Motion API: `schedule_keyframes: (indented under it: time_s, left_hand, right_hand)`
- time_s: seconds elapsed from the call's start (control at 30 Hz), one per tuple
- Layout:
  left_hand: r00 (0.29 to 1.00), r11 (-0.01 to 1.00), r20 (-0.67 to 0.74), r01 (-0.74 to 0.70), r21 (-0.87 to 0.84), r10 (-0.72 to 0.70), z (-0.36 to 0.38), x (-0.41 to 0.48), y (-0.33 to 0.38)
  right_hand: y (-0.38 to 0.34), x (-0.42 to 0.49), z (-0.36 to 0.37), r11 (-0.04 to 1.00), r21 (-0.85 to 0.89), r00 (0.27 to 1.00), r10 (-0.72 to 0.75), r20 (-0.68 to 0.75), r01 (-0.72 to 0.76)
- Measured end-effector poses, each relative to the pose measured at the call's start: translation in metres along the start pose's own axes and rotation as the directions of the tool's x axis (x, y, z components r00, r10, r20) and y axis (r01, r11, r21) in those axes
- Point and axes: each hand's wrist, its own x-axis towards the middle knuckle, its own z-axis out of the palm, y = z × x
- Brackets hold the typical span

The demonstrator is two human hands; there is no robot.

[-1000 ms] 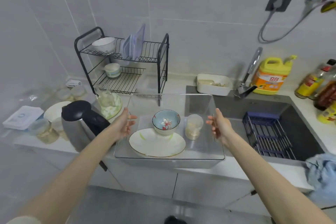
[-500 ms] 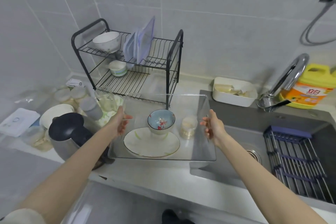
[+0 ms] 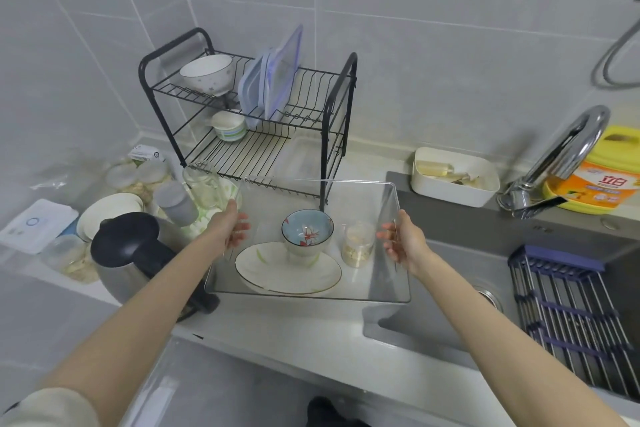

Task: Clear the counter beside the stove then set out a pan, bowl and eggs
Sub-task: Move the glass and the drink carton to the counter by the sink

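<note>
I hold a clear plastic bin (image 3: 381, 291) above the counter, in front of the dish rack. My left hand (image 3: 230, 229) grips its left wall and my right hand (image 3: 401, 241) grips its right wall. Inside the bin lie a white oval plate (image 3: 277, 276), a blue flowered bowl (image 3: 307, 234) standing on the plate, and a small clear jar (image 3: 356, 246) of pale contents.
A black two-tier dish rack (image 3: 332, 114) with bowls and lids stands behind. A steel kettle (image 3: 131, 253), jars and plates crowd the left counter. The sink (image 3: 450, 274) with a blue drain rack (image 3: 571, 315), tap, white tub and yellow soap bottle lies right.
The bin with its dishes has been carried left, away from over the sink, toward the counter in front of the dish rack. Both hands keep their grip on its walls.
</note>
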Motion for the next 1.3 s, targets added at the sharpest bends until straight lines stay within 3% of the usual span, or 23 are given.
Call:
schedule_keyframes:
  time_s: [0.13, 0.27, 0.37, 0.53, 0.93, 1.13, 1.3]
  left_hand:
    - [0.987, 0.981, -0.057, -0.143, 0.128, 0.151, 0.000, -0.008, 0.003]
    - [0.946, 0.913, -0.057, -0.291, 0.285, 0.320, -0.003, -0.028, 0.004]
    - [0.884, 0.857, -0.064, -0.427, 0.289, 0.462, -0.006, -0.052, 0.009]
    - [0.804, 0.781, 0.095, -0.593, 0.198, 0.587, -0.005, -0.097, 0.012]
    - [0.716, 0.780, 0.465, -0.621, 0.083, 0.520, 0.048, -0.212, -0.034]
    - [0.571, 0.730, 0.669, -0.681, 0.063, 0.475, 0.109, -0.292, -0.056]
    - [0.403, 0.676, 0.818, -0.737, 0.022, 0.412, 0.169, -0.378, -0.082]
  right_hand:
    - [-0.002, -0.003, -0.004, 0.994, -0.065, 0.995, -0.087, -0.038, 0.085]
    - [0.001, -0.012, -0.017, 0.945, -0.263, 0.972, -0.221, -0.078, 0.193]
    - [0.000, -0.038, -0.022, 0.900, -0.327, 0.925, -0.351, -0.147, 0.290]
    - [0.002, -0.084, -0.025, 0.772, -0.398, 0.797, -0.586, -0.146, 0.495]
    - [0.079, -0.208, -0.072, 0.840, -0.193, 0.815, -0.541, -0.209, 0.508]
    - [0.112, -0.283, -0.133, 0.862, -0.151, 0.786, -0.504, -0.357, 0.484]
    - [0.145, -0.356, -0.202, 0.873, -0.159, 0.702, -0.468, -0.537, 0.461]
